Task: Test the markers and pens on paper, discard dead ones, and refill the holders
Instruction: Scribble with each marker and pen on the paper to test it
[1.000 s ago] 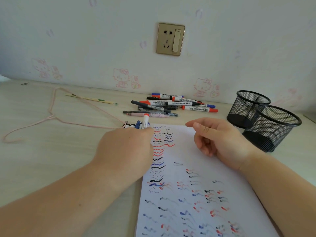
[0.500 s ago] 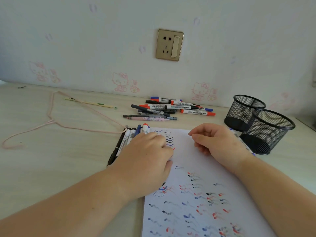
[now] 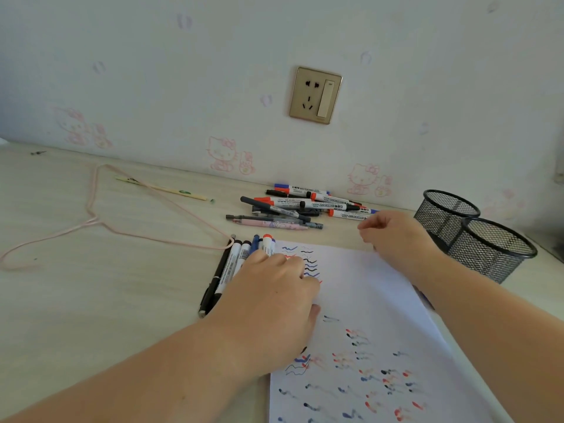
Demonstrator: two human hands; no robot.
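A white paper point(image 3: 381, 288) covered in red, blue and black test squiggles lies in front of me. Along its left edge a row of markers and pens point(image 3: 233, 265) lies side by side. My left hand point(image 3: 274, 300) rests palm down on the right part of that row, with its thumb on the paper. A loose pile of markers and pens point(image 3: 299, 206) sits near the wall. My right hand point(image 3: 393, 236) hovers just right of the pile, fingers loosely curled, with nothing visible in them. Two black mesh holders point(image 3: 445, 213) point(image 3: 491, 250) stand at the right.
A pink wire hanger point(image 3: 91, 221) and a thin wooden stick point(image 3: 164, 189) lie on the desk at the left. A gold wall socket point(image 3: 316, 96) is above the pile. A blue marker point(image 3: 424, 298) peeks out beneath my right forearm.
My left hand has laid its bunch of markers down beside the paper and now rests on them. My right hand has left the paper and moved up toward the pile.
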